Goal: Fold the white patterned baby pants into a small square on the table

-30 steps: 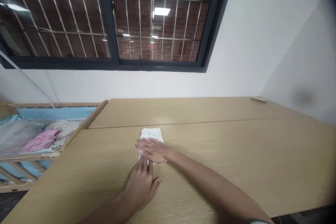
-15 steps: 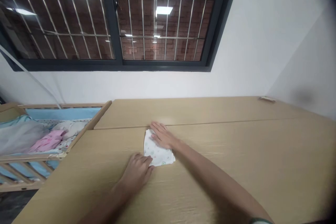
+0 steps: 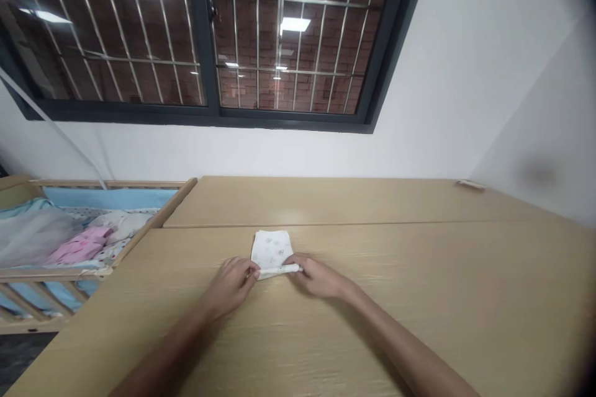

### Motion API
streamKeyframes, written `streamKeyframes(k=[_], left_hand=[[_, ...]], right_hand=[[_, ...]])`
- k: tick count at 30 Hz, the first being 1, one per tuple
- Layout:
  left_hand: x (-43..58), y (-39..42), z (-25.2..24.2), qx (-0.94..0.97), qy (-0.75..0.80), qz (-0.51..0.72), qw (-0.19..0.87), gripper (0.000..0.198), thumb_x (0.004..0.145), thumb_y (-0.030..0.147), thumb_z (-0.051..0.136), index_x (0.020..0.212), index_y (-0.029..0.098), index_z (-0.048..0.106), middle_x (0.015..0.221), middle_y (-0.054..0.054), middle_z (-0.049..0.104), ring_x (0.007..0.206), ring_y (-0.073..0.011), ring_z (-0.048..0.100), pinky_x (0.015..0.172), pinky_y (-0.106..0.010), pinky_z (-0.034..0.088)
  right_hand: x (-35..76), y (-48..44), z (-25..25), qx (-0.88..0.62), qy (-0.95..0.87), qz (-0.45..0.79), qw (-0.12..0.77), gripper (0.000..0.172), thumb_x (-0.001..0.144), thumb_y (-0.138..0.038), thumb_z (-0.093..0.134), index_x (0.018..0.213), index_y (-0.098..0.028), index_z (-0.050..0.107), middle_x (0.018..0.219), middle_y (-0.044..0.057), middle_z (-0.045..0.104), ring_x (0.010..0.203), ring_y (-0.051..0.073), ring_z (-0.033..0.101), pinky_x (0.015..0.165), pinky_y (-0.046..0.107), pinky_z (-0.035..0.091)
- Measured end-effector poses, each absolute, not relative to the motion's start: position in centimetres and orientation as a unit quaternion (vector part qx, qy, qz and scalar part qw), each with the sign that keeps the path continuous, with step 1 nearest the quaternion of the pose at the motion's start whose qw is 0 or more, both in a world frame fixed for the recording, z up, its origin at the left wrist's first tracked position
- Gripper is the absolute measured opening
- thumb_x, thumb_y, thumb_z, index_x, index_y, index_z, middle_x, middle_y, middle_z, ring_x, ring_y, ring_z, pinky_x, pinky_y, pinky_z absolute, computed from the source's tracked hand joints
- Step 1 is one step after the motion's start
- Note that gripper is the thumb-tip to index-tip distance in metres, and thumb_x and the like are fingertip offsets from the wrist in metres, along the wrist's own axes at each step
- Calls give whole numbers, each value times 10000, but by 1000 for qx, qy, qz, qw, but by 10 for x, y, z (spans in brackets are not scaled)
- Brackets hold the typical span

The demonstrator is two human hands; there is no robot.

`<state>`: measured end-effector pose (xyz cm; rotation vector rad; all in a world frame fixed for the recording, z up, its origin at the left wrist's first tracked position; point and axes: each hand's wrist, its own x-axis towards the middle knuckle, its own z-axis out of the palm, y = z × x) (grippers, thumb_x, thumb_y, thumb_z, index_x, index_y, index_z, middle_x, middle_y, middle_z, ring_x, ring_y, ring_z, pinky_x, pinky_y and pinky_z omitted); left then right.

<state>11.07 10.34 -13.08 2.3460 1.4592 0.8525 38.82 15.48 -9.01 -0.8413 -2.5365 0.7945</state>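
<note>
A small white cloth (image 3: 272,248) with a faint printed pattern lies on the wooden tabletop (image 3: 419,298). Its near edge is turned up into a narrow fold. My left hand (image 3: 230,285) pinches the left end of that fold between thumb and fingers. At the right end, my right hand (image 3: 319,275) grips the same fold, with its fingertips partly hidden by the cloth. The far part of the cloth rests flat, beyond both hands.
A wooden crib (image 3: 179,203) with blue lining stands left of the table, holding a pink cloth (image 3: 81,245) and bedding. A thin pale object (image 3: 470,185) lies at the table's far right edge. A barred window (image 3: 288,121) is in the white wall behind.
My right hand has come off the top of the cloth and moved nearer, to its right corner. The near edge, flat before, is now folded up between both hands.
</note>
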Motion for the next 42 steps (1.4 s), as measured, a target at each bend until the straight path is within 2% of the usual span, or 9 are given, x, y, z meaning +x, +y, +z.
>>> streamKeyframes(k=[3, 7, 12, 19, 21, 23, 27, 33, 42], left_hand=[[100, 109, -124, 784, 498, 303, 213, 305, 857, 455, 658, 1072, 243, 698, 1202, -43, 704, 1135, -259, 620, 1012, -365, 453], [99, 132, -120, 731, 513, 347, 286, 338, 888, 496, 580, 919, 185, 709, 940, -50, 753, 905, -243, 689, 816, -311, 517], [107, 182, -130, 678, 571, 389, 250, 417, 905, 548, 497, 903, 162, 655, 889, -87, 747, 818, -237, 701, 720, -307, 527], [118, 213, -151, 645, 658, 359, 148, 237, 919, 395, 548, 892, 187, 660, 852, -78, 740, 818, -248, 708, 745, -333, 515], [122, 211, -154, 647, 667, 351, 113, 238, 932, 379, 542, 963, 176, 662, 931, -108, 740, 913, -274, 706, 824, -372, 520], [127, 208, -154, 659, 662, 350, 73, 350, 966, 382, 492, 1190, 140, 611, 1184, -174, 687, 1158, -310, 632, 983, -435, 475], [145, 199, -158, 740, 590, 323, 29, 630, 1031, 479, 327, 1531, 99, 281, 1599, -177, 329, 1491, -255, 284, 1204, -413, 274], [153, 192, -176, 803, 541, 249, 17, 792, 1013, 612, 243, 1545, 25, 248, 1616, -214, 254, 1524, -307, 165, 1238, -493, 180], [126, 186, -174, 796, 554, 243, -31, 834, 992, 600, 336, 1529, -29, 228, 1611, -288, 200, 1521, -373, 140, 1212, -547, 216]], right_hand=[[383, 168, -91, -298, -864, 340, 223, 234, 972, -266, 461, 1097, -181, 639, 1087, 78, 690, 956, 215, 616, 878, 348, 484], [378, 193, -98, -362, -817, 357, 271, 306, 934, -397, 554, 1091, -145, 627, 999, 81, 690, 849, 210, 600, 761, 326, 492], [366, 225, -110, -452, -757, 351, 316, 251, 883, -344, 594, 1026, -139, 621, 970, 82, 682, 833, 203, 610, 720, 295, 475], [353, 243, -129, -556, -708, 285, 330, 269, 861, -269, 608, 1106, -162, 576, 968, 78, 669, 904, 212, 632, 791, 305, 491], [352, 239, -131, -566, -703, 260, 343, 368, 866, -286, 604, 1200, -143, 547, 1123, 128, 645, 1026, 241, 619, 886, 347, 492], [348, 232, -129, -564, -716, 183, 368, 487, 900, -320, 567, 1332, -112, 486, 1328, 191, 554, 1208, 278, 550, 1022, 401, 443], [334, 216, -125, -421, -850, 29, 314, 542, 1004, -337, 375, 1509, -138, 380, 1585, 161, 351, 1477, 268, 286, 1206, 442, 241], [335, 215, -137, -385, -904, 45, 179, 602, 1043, -421, 265, 1563, -124, 325, 1615, 132, 321, 1524, 229, 209, 1240, 440, 143], [362, 215, -134, -432, -879, 77, 187, 727, 1037, -566, 208, 1598, -104, 198, 1669, 153, 126, 1550, 261, 67, 1238, 471, 130]])
